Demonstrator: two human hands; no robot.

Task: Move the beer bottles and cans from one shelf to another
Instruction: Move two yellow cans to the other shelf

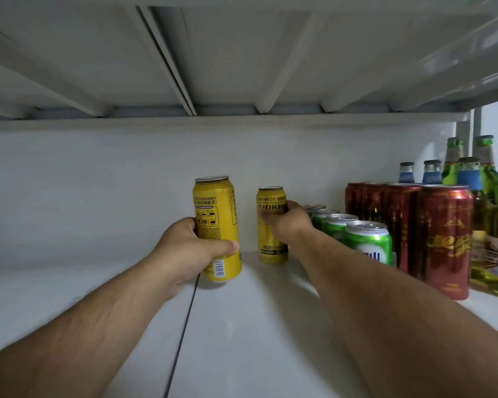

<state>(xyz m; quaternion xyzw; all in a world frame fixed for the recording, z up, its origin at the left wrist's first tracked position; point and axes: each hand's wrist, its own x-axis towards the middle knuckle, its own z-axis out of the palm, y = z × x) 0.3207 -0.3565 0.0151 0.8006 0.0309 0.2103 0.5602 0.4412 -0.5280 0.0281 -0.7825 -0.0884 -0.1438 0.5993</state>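
Two hands (190,248) (288,222) around upright yellow cans (216,225) (270,242)

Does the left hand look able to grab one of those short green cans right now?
Probably not as things stand. The left hand already grips a yellow can, and the green cans sit to the right, beyond the right arm and the second yellow can the right hand holds.

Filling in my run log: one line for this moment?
left hand grips yellow can | right hand grips second yellow can | green cans beside
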